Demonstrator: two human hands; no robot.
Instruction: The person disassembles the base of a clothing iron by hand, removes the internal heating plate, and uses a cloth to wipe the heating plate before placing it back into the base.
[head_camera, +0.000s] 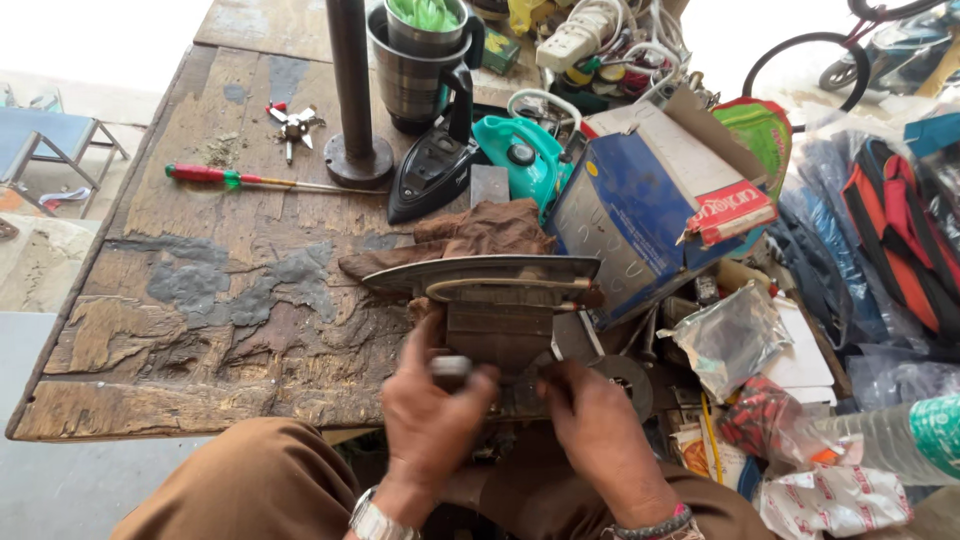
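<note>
A grey metal iron soleplate with its heating element (495, 290) stands on edge at the near side of a worn wooden table (200, 300), resting against a brown cloth (480, 232). My left hand (430, 410) grips a small grey metal part (450, 368) just below the soleplate. My right hand (590, 420) is closed beside it, fingers pinching something small near the plate's lower edge; what it pinches is hidden. Both hands are blurred.
A black iron (430, 165), a teal iron (520, 155) and a blue cardboard box (625, 215) lie behind the soleplate. A red-handled screwdriver (250, 180), a metal post (352, 90) and steel jars (420, 60) stand farther back. Plastic bags and clutter (740, 340) crowd the right.
</note>
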